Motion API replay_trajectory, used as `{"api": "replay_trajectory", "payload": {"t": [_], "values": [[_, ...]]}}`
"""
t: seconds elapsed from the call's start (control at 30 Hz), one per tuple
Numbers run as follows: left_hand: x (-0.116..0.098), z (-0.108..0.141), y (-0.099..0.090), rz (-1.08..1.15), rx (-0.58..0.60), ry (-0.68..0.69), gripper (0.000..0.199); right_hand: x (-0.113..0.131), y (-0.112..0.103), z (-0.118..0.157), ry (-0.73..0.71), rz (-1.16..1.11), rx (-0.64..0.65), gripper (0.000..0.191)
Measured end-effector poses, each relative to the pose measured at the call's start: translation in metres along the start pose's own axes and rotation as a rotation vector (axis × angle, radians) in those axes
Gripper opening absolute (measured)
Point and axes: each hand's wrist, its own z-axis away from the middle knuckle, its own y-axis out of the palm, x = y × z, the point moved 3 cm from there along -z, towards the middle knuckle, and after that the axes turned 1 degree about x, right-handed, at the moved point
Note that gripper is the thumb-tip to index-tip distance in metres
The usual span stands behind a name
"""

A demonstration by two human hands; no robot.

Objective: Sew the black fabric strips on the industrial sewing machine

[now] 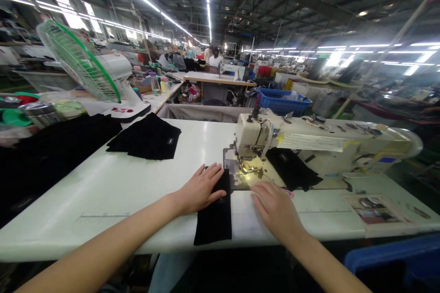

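My left hand [202,188] lies flat with fingers spread on a folded strip of black fabric [215,224] at the table's front edge. My right hand [275,206] rests right of that strip, in front of the needle plate. Its fingers are loosely bent, with the thumb apart and nothing visible between them. A small pink object [288,193] shows partly behind it, too hidden to name. Just beyond both hands stands a white sewing machine [252,135], its lamp lighting the presser foot [250,168]. Another black piece with a small label [292,169] lies under the machine arm.
Stacked black pieces [147,137] lie at the back left of the table [165,174]. More black fabric [55,160] hangs along the left side, near a green-rimmed fan [82,62]. Blue bins stand behind the machine [282,102] and at the lower right [395,256]. A person [215,58] sits farther back.
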Motion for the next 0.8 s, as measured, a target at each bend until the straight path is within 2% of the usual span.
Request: {"api": "replay_trajectory", "payload": {"t": [0.13, 0.23, 0.33, 0.43, 0.53, 0.63, 0.8], "values": [[-0.004, -0.002, -0.012, 0.042, -0.066, 0.022, 0.043, -0.04, 0.003, 0.009, 0.11, 0.299, 0.045, 0.017], [0.003, -0.022, -0.021, 0.151, -0.112, -0.052, 0.032, -0.056, 0.007, 0.011, 0.083, 0.32, 0.095, 0.021], [0.01, -0.042, -0.023, 0.243, -0.095, -0.137, 0.019, -0.061, 0.007, 0.004, 0.077, 0.283, 0.082, 0.02], [0.013, -0.053, -0.02, 0.301, -0.073, -0.156, 0.006, -0.052, 0.003, -0.004, 0.112, 0.21, 0.026, 0.015], [0.013, -0.054, -0.016, 0.398, -0.063, -0.15, 0.002, -0.031, 0.005, -0.014, 0.234, -0.077, -0.041, 0.011], [0.012, -0.051, -0.015, 0.517, -0.05, -0.14, 0.006, -0.011, 0.022, -0.029, 0.377, -0.356, -0.022, 0.005], [0.008, -0.047, -0.018, 0.653, -0.042, -0.122, 0.008, -0.001, 0.054, -0.055, 0.426, -0.451, -0.021, 0.01]]}}
